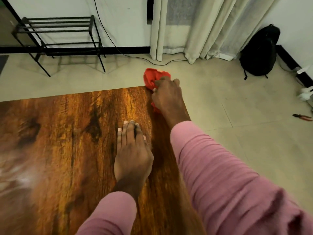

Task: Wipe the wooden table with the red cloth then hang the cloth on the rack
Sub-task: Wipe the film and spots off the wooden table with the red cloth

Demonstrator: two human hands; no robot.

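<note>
The right hand [166, 95] grips the bunched red cloth [155, 78] at the table's [67, 133] far right corner, just above centre frame, part of the cloth overhanging the edge. The left hand [132, 153] rests flat on the table, fingers straight, holding nothing. The rack [59, 31] stands upper left against the wall.

- The table [67, 133] fills my lower left, and its far right corner is mid-view.
- At that corner my right hand [167, 95] grips the cloth [152, 77], which bunches past the table's far edge.
- My left hand [132, 150] lies flat on the table, nearer me.
- The rack [57, 31] stands beyond the table, far left, by the wall.
- The curtain [194, 28] hangs behind the corner, with the backpack [260, 51] to its right.
- The pliers [303, 117] lie on the floor, far right.
</note>
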